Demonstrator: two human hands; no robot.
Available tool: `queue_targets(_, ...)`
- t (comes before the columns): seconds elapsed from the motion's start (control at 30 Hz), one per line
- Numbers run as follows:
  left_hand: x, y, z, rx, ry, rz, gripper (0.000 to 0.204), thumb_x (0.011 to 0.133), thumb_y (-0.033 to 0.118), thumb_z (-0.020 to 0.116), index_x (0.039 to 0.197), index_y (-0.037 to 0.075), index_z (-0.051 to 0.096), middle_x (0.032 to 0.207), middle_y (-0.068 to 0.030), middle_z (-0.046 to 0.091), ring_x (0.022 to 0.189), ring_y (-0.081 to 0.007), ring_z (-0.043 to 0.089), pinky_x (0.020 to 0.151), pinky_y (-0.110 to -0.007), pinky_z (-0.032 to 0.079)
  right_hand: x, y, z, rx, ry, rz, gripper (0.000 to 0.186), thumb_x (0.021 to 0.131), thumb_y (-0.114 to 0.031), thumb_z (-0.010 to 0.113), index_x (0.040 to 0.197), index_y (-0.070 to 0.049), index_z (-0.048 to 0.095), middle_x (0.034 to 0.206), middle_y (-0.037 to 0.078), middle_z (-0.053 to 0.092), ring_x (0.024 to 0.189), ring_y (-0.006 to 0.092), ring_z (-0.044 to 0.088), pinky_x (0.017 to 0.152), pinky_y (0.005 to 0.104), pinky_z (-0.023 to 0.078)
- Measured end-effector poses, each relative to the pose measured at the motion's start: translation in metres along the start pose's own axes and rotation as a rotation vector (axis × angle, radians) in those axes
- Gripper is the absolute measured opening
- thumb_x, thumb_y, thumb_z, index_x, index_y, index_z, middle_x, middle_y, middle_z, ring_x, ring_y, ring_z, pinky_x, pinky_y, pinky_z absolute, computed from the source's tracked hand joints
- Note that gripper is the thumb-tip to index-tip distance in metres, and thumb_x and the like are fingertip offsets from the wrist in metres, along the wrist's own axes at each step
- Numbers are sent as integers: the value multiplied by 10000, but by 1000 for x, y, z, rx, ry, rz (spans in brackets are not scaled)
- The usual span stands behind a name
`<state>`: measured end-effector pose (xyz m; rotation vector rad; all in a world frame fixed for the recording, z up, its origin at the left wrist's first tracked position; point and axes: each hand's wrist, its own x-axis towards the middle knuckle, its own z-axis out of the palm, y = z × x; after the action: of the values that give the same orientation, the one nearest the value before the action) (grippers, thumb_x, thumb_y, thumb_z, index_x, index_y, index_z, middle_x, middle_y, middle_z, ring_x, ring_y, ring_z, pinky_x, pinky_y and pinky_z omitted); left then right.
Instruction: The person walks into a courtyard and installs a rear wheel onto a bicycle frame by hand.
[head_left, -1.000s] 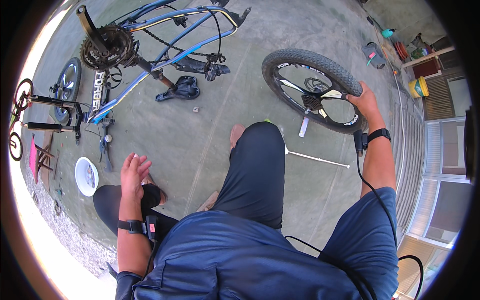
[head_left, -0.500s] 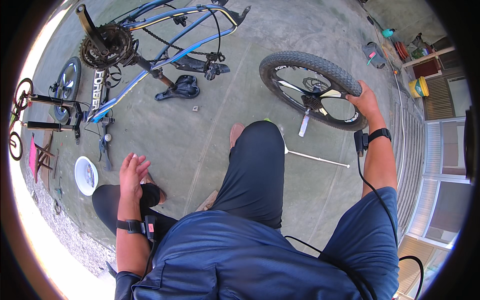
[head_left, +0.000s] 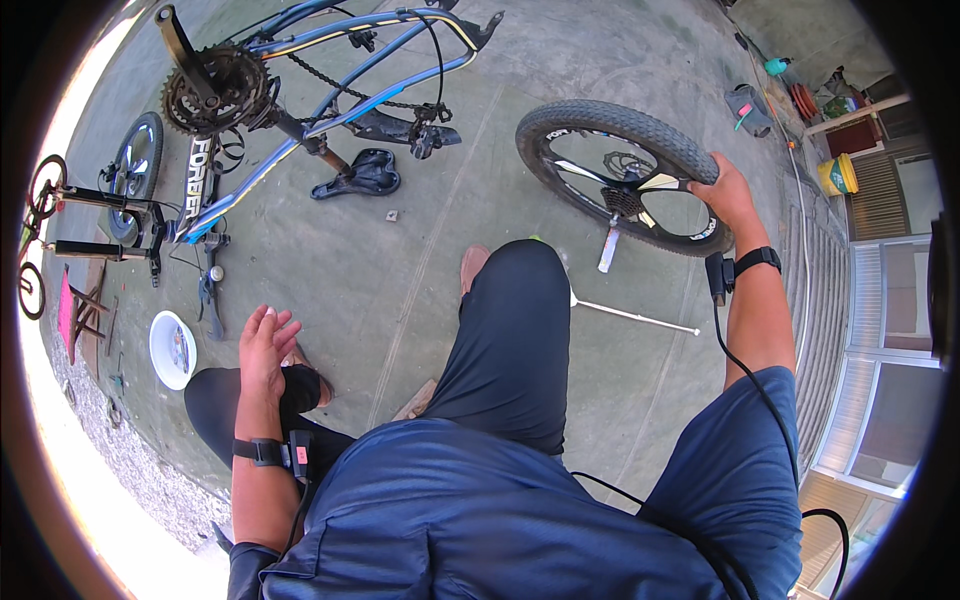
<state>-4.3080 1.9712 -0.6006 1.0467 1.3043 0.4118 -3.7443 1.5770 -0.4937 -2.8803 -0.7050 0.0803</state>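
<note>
Right grip [head_left: 728,197]: clasped on the near edge of one bicycle wheel [head_left: 628,184], extending leftward. Left grip [head_left: 264,350]: loosely spread, empty; white basin [head_left: 160,345] to its left.

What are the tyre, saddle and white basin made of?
Tyre: matte black rubber, most likely, judging by its knobbly tread. Saddle: black, smooth and slightly glossy; perhaps vinyl or leather. White basin: probably plastic, from its smooth, plain wall, though enamel is possible.

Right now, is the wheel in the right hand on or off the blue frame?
Off: the right hand grips the wheel, and floor shows between wheel and blue frame.
</note>
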Motion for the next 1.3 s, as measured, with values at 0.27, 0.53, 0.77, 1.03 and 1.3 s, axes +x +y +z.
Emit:
queue_targets(0.27, -4, -1, -3, 1, 5, -6, 590, 973, 278, 552, 1438, -5, 323, 1198, -139, 613, 959, -187, 665, 767, -257, 498, 6, -18, -1, 17, -3, -57, 645, 672, -209, 801, 1253, -65, 559, 1150, 178, 651, 1073, 322, 623, 894, 386, 489)
queue_targets(0.53, -7, 4, -3, 10, 26, -7, 582, 981, 256, 533, 1447, -13, 311, 1225, -153, 603, 956, -180, 662, 778, -261, 499, 9, -30, 6, 57, 94, -164, 539, 655, -122, 800, 1133, -22, 571, 1027, 180, 644, 984, 335, 627, 858, 383, 477)
queue_targets(0.77, -11, 5, -7, 0, 38, 6, 594, 980, 253, 542, 1452, -16, 302, 1226, -166, 602, 961, -187, 664, 779, -261, 501, 8, -34, 7, 36, 114, -183, 506, 638, -189, 809, 1080, -74, 591, 1007, 171, 647, 969, 366, 619, 817, 417, 489)
queue_targets(1.03, -7, 0, -10, -12, 25, 12, 607, 980, 257, 542, 1457, -19, 288, 1226, -175, 600, 972, -208, 665, 801, -282, 504, 9, -30, 7, -10, 130, -174, 512, 642, -198, 807, 1093, -83, 594, 1026, 168, 651, 984, 368, 623, 824, 423, 494)
queue_targets(1.3, -8, -1, -11, 1, 23, 18, 605, 982, 256, 534, 1459, -19, 284, 1229, -179, 599, 976, -205, 663, 808, -285, 504, 14, -31, 7, -15, 96, -129, 531, 646, -203, 806, 1123, -95, 598, 1058, 168, 655, 1009, 364, 624, 836, 424, 496)
